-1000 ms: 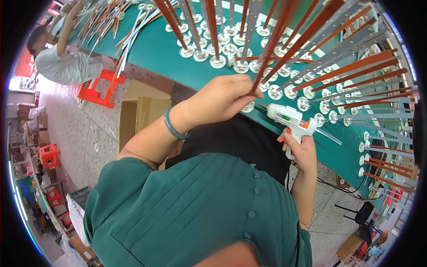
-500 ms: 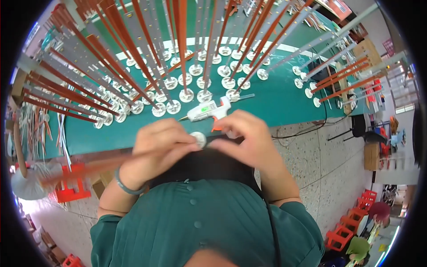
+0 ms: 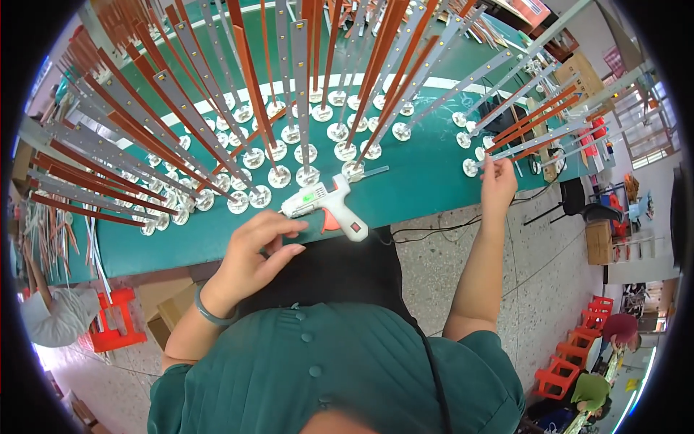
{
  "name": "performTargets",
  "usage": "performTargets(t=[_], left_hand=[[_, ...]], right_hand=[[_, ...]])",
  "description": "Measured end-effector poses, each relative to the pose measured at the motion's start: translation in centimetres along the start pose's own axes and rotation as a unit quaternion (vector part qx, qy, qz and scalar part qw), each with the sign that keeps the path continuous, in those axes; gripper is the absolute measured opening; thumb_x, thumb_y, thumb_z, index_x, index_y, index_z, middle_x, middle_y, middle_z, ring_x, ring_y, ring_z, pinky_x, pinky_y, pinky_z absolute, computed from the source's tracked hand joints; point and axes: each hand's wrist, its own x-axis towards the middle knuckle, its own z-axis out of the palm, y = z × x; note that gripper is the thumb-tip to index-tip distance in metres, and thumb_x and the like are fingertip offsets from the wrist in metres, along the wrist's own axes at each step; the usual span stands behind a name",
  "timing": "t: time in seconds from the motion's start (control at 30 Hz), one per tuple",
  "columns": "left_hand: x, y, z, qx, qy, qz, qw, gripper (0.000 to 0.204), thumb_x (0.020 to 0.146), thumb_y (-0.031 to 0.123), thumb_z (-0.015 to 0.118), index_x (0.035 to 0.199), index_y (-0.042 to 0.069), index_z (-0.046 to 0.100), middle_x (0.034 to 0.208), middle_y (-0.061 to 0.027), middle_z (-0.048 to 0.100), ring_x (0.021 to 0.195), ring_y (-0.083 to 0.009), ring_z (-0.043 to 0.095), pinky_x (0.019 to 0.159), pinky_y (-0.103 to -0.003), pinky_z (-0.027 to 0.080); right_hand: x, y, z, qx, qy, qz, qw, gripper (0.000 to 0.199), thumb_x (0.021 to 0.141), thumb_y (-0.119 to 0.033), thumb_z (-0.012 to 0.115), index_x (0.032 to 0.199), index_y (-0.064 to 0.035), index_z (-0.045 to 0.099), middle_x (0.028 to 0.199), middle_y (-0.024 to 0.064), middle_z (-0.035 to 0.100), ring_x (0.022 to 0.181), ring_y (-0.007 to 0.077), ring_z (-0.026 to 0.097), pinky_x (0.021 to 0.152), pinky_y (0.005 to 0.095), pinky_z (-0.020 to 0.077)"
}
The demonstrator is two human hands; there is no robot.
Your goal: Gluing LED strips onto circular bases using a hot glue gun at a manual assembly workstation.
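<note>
The glue gun (image 3: 318, 200) lies on its side on the worktop (image 3: 426, 189), at the front edge near the middle; its handle points to that edge and a glue stick (image 3: 377, 171) projects from its rear. The left hand (image 3: 248, 254) is at the front edge, just beside the gun's nose; its fingers are parted and it grips nothing. The right hand (image 3: 499, 184) extends toward the worktop's right end, fingertips at a strip (image 3: 538, 141) near its round base (image 3: 470, 168); whether they clasp it or only touch it cannot be told. Grey and brown strips (image 3: 301, 79) stand on white bases (image 3: 306, 175) from the left part of the worktop past its middle. Loose strips (image 3: 90, 246) lie at the left end, some overhanging the front edge. Beyond that end, a co-worker (image 3: 54, 318) is beside a red stool (image 3: 116, 322).
</note>
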Motion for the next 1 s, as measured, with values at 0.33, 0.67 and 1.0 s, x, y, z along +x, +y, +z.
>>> performTargets(t=[0.33,0.67,1.0], left_hand=[[-6.1,-0.5,-7.7,-0.04,0.029,-0.028,0.998,0.018,0.083,0.006,0.074,0.1,0.004,0.072,0.088,-0.0054,0.064,0.07,-0.0135,0.056,0.06,-0.027,0.044],[-18.3,-11.6,-29.2,0.361,0.584,-0.217,0.694,0.017,0.083,0.02,0.072,0.093,0.006,0.071,0.089,-0.0078,0.068,0.08,-0.0192,0.065,0.07,-0.032,0.051],[-16.2,-13.1,-35.3,0.507,0.321,-0.501,0.623,0.026,0.087,0.028,0.066,0.106,0.011,0.068,0.104,-0.0153,0.068,0.099,-0.0329,0.065,0.081,-0.045,0.053]], right_hand=[[3.4,7.8,0.1,-0.124,-0.021,-0.069,0.99,0.031,0.092,-0.029,0.067,0.103,-0.0007,0.062,0.086,0.0115,0.067,0.079,0.021,0.063,0.072,0.0333,0.0517],[-6.9,-2.5,1.8,0.02,-0.287,-0.032,0.957,0.026,0.089,-0.019,0.072,0.102,-0.0006,0.058,0.08,0.0027,0.056,0.068,0.0076,0.05,0.06,0.0215,0.043],[-13.5,-11.7,6.6,0.029,-0.4,-0.076,0.913,0.036,0.076,-0.006,0.079,0.103,-0.0015,0.056,0.077,-0.0016,0.048,0.063,0.0044,0.043,0.056,0.018,0.0372]])
